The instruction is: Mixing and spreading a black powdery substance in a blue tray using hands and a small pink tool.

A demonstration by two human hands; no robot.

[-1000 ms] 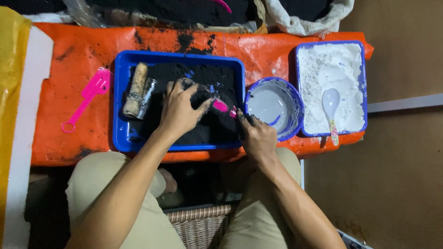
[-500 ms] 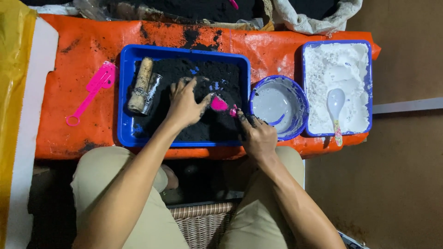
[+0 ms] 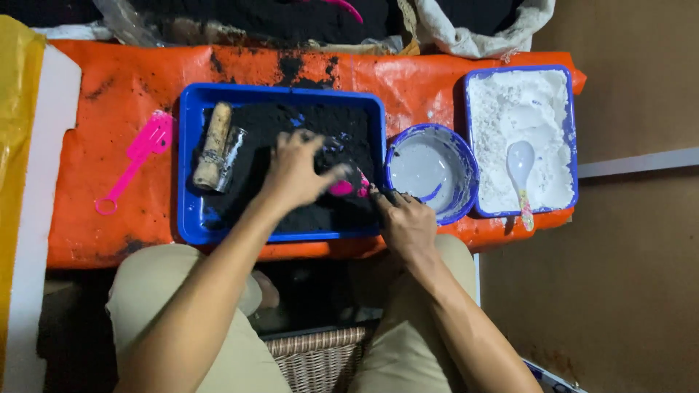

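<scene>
View from above a seated person's lap, looking down at a worktop [image 3: 109,109] covered in orange plastic sheeting smeared with dark grit. At the centre sits a blue rectangular tray [image 3: 191,211] filled with black, soil-like powder [image 3: 269,127]. At three o'clock from it, well apart, a second blue tray [image 3: 572,145] holds white powder with a pale spoon [image 3: 520,164] lying in it. Between the two trays stands a round blue bowl [image 3: 466,164] coated inside with whitish paste. At the nine o'clock end of the black tray lie a corky brown cylinder [image 3: 213,145] and, touching it, a small clear glass [image 3: 233,149]. Further toward nine o'clock, on the sheeting, rests a pink toy spade [image 3: 135,160]. The left hand [image 3: 295,175] hovers low over the black powder, fingers spread and released, gripping nothing, tips near a small bright pink object [image 3: 342,188] half sunk in the powder at the tray's four o'clock corner. The right hand [image 3: 408,222] rests at the tray's near corner beside the bowl, fingers curled down onto the rim; whether they pinch anything cannot be told. To work the powder well, it seems best to press with flat fingertips, keep the pink piece steadied, and keep the black grit out of the bowl just beside it.
</scene>
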